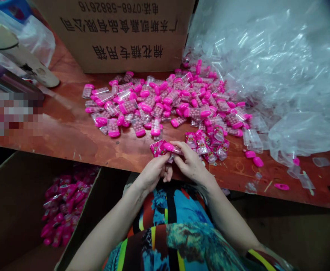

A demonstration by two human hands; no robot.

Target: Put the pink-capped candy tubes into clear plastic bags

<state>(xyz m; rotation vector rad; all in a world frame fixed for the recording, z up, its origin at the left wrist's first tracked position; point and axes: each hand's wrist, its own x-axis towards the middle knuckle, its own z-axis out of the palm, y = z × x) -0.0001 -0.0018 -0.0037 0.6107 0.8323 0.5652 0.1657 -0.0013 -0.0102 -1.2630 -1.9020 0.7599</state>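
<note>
At the table's front edge my two hands meet. My right hand [192, 161] pinches a small clear candy container with a pink cap [171, 147] between thumb and fingers. Close against it, my left hand [156, 169] has its fingers curled in on a pink printed sachet [157, 148], which sticks out past the thumb; the grip itself is partly hidden. Just right of my hands lies a small heap of printed pink sachets [203, 143]. Beyond them spreads a large pile of pink-capped containers filled with small pink balls [153, 101].
A cardboard box [125, 37] stands behind the pile. Clear plastic pieces and bags [255, 67] are heaped at right. Loose pink caps [258, 162] lie at the front right. Below left, an open carton [12, 203] holds pink packets [65, 207]. A pale cylinder [21, 56] is at far left.
</note>
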